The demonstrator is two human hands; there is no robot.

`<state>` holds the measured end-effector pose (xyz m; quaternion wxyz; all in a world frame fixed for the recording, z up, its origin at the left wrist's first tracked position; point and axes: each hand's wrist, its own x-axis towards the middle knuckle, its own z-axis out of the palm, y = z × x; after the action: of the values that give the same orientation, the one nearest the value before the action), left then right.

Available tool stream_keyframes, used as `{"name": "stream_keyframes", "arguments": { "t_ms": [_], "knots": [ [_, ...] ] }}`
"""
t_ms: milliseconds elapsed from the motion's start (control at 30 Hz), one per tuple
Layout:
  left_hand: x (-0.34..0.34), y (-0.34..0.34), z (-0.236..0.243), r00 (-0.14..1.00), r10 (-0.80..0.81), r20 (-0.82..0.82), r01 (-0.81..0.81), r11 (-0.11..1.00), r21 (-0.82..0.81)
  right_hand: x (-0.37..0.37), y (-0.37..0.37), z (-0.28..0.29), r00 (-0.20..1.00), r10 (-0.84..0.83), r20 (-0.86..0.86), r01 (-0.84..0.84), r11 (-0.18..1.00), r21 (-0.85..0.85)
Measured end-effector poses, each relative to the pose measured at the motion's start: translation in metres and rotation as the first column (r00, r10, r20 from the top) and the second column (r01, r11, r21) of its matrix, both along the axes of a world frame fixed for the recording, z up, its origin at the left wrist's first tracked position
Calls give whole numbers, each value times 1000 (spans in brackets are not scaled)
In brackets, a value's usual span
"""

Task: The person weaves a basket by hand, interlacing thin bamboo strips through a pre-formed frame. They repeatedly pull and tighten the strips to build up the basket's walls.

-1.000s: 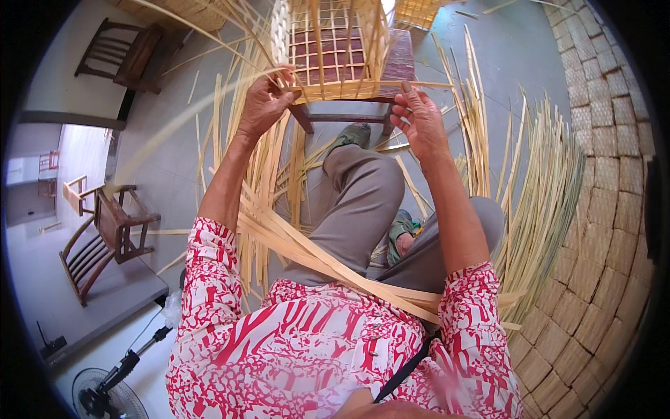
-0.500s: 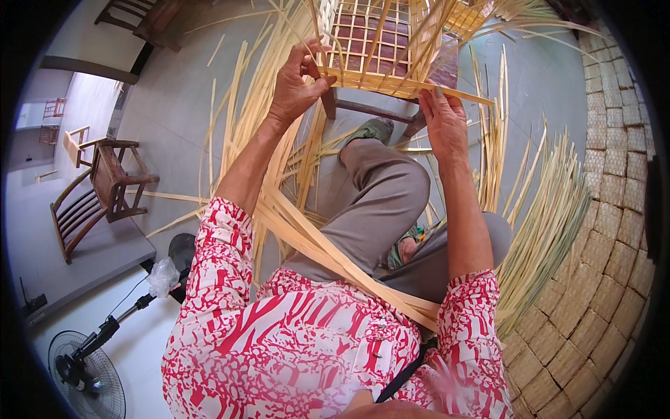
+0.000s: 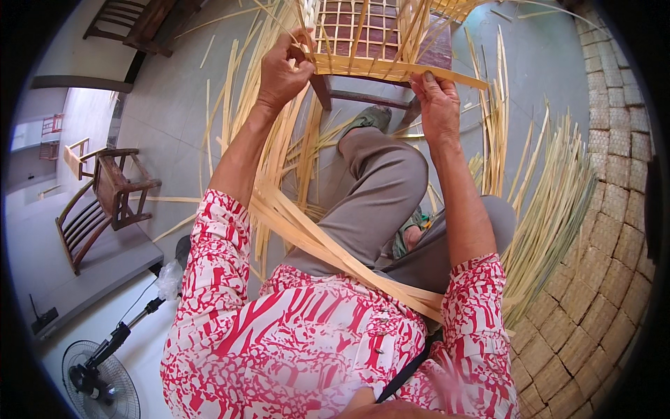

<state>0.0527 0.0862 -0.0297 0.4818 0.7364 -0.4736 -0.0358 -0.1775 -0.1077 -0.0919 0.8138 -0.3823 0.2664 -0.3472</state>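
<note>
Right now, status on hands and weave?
Left hand and right hand both gripping bamboo strip at open-weave basket. Loose strips crowd the floor.

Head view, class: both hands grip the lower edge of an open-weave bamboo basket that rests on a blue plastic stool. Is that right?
Not quite. The head view shows the left hand and right hand on the basket edge, but the stool under it is dark brown wood, not blue plastic.
</note>
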Motion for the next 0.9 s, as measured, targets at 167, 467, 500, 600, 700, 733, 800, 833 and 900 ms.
{"name": "stream_keyframes", "arguments": {
  "t_ms": [167, 467, 500, 600, 700, 733, 800, 833, 900],
  "knots": [
    [1, 1, 1, 998, -36, 60, 34, 999, 35, -5, 1, 7, 998, 10, -70, -10, 1000, 3],
    [3, -2, 9, 983, 4, 184, -6, 1000, 11, -3, 6, 8, 999, 7, -54, -7, 1000, 1],
    [4, -2, 8, 983, 8, 183, -9, 1000, 1, -3, 7, 8, 998, 11, -57, -11, 1000, -1],
    [5, -3, 6, 981, -13, 192, 13, 1000, 2, -3, 5, 8, 997, -8, -78, 7, 1000, -9],
    [-2, -4, 5, 994, -42, 102, 44, 999, -24, -7, 4, 7, 996, -23, -87, 22, 999, -23],
    [-8, -3, 8, 994, -23, 102, 27, 999, -39, -6, 4, 5, 996, -25, -84, 21, 999, -41],
    [-17, 6, 5, 997, 82, 4, -79, 979, -186, 1, 10, 6, 997, -31, -75, 29, 999, -33],
    [-30, 11, 9, 985, 171, -34, -173, 948, -268, 4, 11, 6, 997, -25, -75, 22, 999, -37],
    [-49, 18, 9, 973, 229, 13, -217, 937, -273, 2, 11, 12, 991, 6, -131, -13, 999, -48]
  ]
}}
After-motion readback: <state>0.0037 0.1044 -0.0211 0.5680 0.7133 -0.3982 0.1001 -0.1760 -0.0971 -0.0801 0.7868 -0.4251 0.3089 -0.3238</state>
